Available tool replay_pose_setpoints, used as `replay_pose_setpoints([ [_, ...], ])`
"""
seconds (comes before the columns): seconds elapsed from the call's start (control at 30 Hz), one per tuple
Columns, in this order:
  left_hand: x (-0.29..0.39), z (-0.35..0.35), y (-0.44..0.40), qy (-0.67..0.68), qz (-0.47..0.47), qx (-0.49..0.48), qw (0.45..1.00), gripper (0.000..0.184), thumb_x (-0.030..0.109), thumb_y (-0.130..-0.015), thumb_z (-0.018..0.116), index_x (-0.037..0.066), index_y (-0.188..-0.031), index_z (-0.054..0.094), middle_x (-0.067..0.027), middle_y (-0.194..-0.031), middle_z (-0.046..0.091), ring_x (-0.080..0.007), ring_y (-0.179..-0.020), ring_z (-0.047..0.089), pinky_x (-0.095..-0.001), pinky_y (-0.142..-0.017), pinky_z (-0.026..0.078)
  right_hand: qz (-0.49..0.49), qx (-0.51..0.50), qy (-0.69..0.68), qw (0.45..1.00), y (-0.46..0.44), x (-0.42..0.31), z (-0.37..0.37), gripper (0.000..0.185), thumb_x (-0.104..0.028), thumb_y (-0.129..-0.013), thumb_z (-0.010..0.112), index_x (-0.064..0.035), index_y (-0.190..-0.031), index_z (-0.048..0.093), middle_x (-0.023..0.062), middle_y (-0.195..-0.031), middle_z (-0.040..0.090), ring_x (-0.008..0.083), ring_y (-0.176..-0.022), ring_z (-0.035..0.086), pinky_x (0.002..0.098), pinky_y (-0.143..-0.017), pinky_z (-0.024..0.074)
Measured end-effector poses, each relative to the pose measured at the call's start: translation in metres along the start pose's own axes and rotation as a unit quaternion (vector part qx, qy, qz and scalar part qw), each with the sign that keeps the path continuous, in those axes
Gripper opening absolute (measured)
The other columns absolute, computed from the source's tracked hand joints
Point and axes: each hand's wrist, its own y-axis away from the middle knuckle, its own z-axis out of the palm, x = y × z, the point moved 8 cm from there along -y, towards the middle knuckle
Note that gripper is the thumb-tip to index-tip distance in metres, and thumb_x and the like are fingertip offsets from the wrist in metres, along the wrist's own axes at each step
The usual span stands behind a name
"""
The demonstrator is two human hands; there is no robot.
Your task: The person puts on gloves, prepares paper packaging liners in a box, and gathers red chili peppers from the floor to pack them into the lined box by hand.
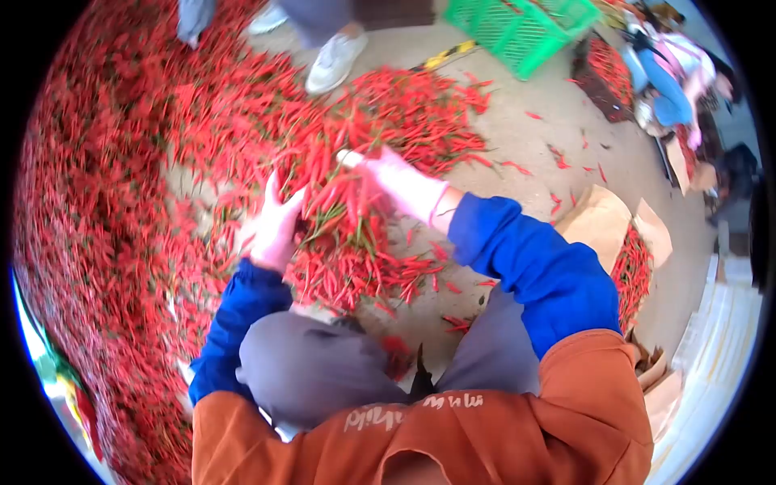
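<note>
My left hand (275, 228), in a pink glove, is at the left side of a bunch of red chili peppers (349, 206) with green stems. Two of its fingertips point up and stand apart; its other fingers are partly hidden. On the bunch's right side is my right hand (402, 186), also pink-gloved, closed against the peppers, its fingers partly covered by them. White wrapping (349, 158) shows at one of its fingertips. Beneath both hands a loose heap of chili peppers (347, 275) lies on the floor between my knees. Slight blur softens the bunch.
A large spread of chili peppers (105, 242) covers the floor to the left. Ahead are another person's shoe (330, 63) and a green plastic crate (525, 32). To the right stands an open paper sack (598, 222) holding peppers. Another person (671, 73) is farther off at the upper right.
</note>
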Motion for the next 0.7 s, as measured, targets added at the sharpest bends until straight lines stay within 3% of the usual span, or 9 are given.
replay_pose_setpoints([
  [0.07,0.013,0.012,0.003,-0.051,-0.009,0.017,0.998,0.080,0.018,-0.085,0.065,0.006,-0.148,0.016,-0.0093,-0.117,0.056,-0.0126,-0.080,0.059,-0.0259,-0.060,0.047,-0.096,-0.013,0.007,0.995,0.021,-0.031,0.002,0.038,-0.019,-0.086,0.067,-0.0049,-0.120,0.054,0.0095,-0.107,0.064,0.0186,-0.096,0.062,0.0357,-0.082,0.0517],
  [0.13,0.035,0.049,0.002,-0.055,0.016,-0.058,0.997,0.075,0.019,-0.089,0.059,0.007,-0.147,0.014,-0.0144,-0.134,0.045,-0.0201,-0.107,0.057,-0.0339,-0.081,0.050,-0.134,0.030,0.024,0.990,0.042,-0.050,-0.018,0.048,-0.023,-0.083,0.070,-0.0041,-0.123,0.050,0.0106,-0.109,0.062,0.0196,-0.100,0.060,0.0362,-0.089,0.0486],
  [0.17,0.049,0.074,0.003,-0.043,0.019,-0.095,0.994,0.071,0.016,-0.090,0.057,0.007,-0.147,0.015,-0.0144,-0.132,0.047,-0.0214,-0.112,0.056,-0.0368,-0.091,0.048,-0.125,0.079,0.014,0.989,0.043,-0.052,-0.037,0.055,-0.025,-0.081,0.072,-0.0036,-0.126,0.048,0.0112,-0.111,0.062,0.0201,-0.102,0.059,0.0361,-0.091,0.0471],
  [0.23,0.064,0.113,0.004,-0.039,0.009,-0.105,0.994,0.069,0.012,-0.089,0.058,0.008,-0.145,0.019,-0.0142,-0.125,0.053,-0.0226,-0.109,0.058,-0.0371,-0.092,0.048,-0.204,0.098,-0.013,0.974,0.061,-0.073,-0.058,0.065,-0.028,-0.078,0.075,-0.0025,-0.129,0.043,0.0126,-0.116,0.059,0.0208,-0.100,0.059,0.0365,-0.089,0.0484],
  [0.33,0.080,0.202,0.009,-0.062,0.035,-0.242,0.968,0.062,0.013,-0.088,0.060,0.008,-0.141,0.028,-0.0115,-0.124,0.055,-0.0209,-0.107,0.059,-0.0350,-0.090,0.050,-0.247,0.128,-0.061,0.959,0.131,-0.109,-0.088,0.071,-0.027,-0.078,0.075,-0.0030,-0.133,0.036,0.0133,-0.116,0.058,0.0210,-0.101,0.059,0.0382,-0.086,0.0499],
  [0.43,0.076,0.295,0.030,-0.103,0.058,-0.310,0.943,0.059,0.013,-0.089,0.059,0.008,-0.141,0.031,-0.0111,-0.124,0.054,-0.0185,-0.106,0.059,-0.0323,-0.089,0.050,-0.354,0.179,-0.085,0.914,0.205,-0.138,-0.137,0.068,-0.025,-0.080,0.074,-0.0048,-0.133,0.037,0.0115,-0.116,0.059,0.0210,-0.099,0.060,0.0378,-0.087,0.0500],
  [0.5,0.061,0.356,0.048,-0.138,0.045,-0.353,0.924,0.059,0.013,-0.089,0.057,0.007,-0.141,0.030,-0.0116,-0.125,0.054,-0.0193,-0.108,0.058,-0.0315,-0.091,0.048,-0.382,0.190,-0.112,0.897,0.267,-0.147,-0.166,0.050,-0.020,-0.086,0.067,-0.0083,-0.129,0.044,0.0088,-0.118,0.058,0.0194,-0.101,0.060,0.0374,-0.088,0.0510],
  [0.63,0.011,0.498,0.102,-0.125,0.078,-0.471,0.870,0.063,0.012,-0.088,0.059,0.003,-0.142,0.028,-0.0121,-0.130,0.049,-0.0198,-0.110,0.056,-0.0328,-0.094,0.046,-0.428,0.246,-0.115,0.862,0.385,-0.146,-0.252,0.047,-0.023,-0.089,0.064,-0.0098,-0.130,0.046,0.0077,-0.118,0.059,0.0191,-0.104,0.059,0.0380,-0.089,0.0507],
  [0.7,-0.029,0.556,0.126,-0.125,0.033,-0.481,0.867,0.064,0.010,-0.086,0.063,0.003,-0.140,0.030,-0.0122,-0.126,0.052,-0.0192,-0.108,0.057,-0.0326,-0.091,0.048,-0.444,0.303,-0.160,0.828,0.455,-0.137,-0.284,0.041,-0.018,-0.087,0.066,-0.0088,-0.124,0.053,0.0067,-0.113,0.062,0.0206,-0.102,0.061,0.0384,-0.088,0.0501],
])
